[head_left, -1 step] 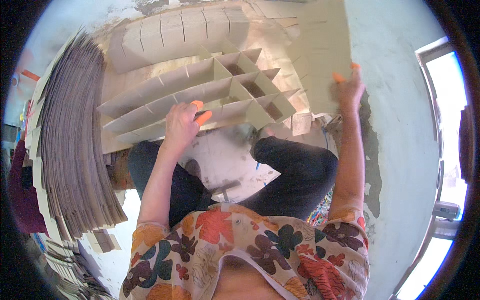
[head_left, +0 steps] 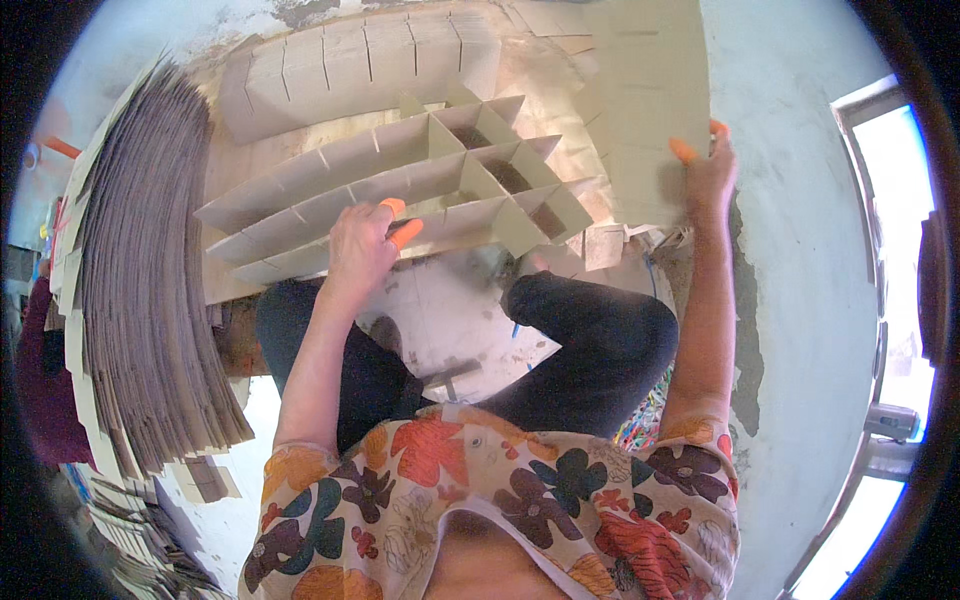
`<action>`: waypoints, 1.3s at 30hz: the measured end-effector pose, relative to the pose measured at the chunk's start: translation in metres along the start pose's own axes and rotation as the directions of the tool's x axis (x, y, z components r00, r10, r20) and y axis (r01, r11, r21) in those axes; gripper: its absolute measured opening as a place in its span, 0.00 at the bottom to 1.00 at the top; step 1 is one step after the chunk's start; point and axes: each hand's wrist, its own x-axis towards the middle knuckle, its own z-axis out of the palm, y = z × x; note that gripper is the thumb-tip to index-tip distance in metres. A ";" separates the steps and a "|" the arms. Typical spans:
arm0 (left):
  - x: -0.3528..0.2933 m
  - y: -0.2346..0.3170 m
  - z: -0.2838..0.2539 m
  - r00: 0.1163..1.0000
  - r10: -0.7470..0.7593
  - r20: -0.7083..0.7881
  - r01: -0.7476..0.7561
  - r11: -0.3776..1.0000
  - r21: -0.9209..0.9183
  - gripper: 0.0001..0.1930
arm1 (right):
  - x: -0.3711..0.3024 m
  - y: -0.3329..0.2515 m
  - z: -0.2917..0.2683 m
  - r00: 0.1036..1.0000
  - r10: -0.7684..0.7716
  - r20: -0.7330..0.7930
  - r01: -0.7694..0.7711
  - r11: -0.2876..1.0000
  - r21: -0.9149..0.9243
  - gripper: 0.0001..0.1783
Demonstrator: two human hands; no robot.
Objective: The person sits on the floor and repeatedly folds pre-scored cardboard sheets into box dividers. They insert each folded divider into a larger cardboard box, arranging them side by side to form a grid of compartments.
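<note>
A half-built cardboard divider grid (head_left: 425, 182) lies ahead of me, its long slotted strips standing on edge and crossed by shorter pieces at the right end. My left hand (head_left: 360, 245) pinches the nearest long strip of it, thumb and a finger in orange covers. Further right, my right hand (head_left: 712, 178) holds the right edge of a wide, flat cardboard sheet (head_left: 650, 100), also with orange covers on thumb and finger. The sheet looks slightly blurred, and what lies under it is hidden. The lower fingers of my right hand are partly out of sight.
A block of slotted cardboard strips (head_left: 350, 65) stands behind the grid. At the left rises a long, curved stack of cardboard pieces (head_left: 150, 270). Beyond it shows a person's maroon sleeve (head_left: 50, 400). A pale wall (head_left: 800, 270) is at my right; my bent legs are below.
My right hand has shifted slightly to the right, and the edge of the cardboard sheet with it. The left hand and the grid stay in place.
</note>
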 end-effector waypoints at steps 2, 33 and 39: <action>0.000 0.000 -0.009 1.000 -0.021 0.019 0.020 0.999 0.025 0.16 | 0.003 -0.020 -0.017 0.994 -0.018 0.109 -0.018 0.948 0.319 0.28; -0.010 -0.016 0.013 1.000 0.025 0.008 -0.024 0.998 -0.066 0.10 | -0.081 -0.153 0.079 0.698 -0.615 0.366 0.489 0.783 0.383 0.29; -0.010 -0.015 0.012 1.000 0.016 -0.014 -0.018 0.995 -0.100 0.08 | -0.081 -0.165 0.088 0.632 -0.708 0.315 0.594 0.703 0.391 0.19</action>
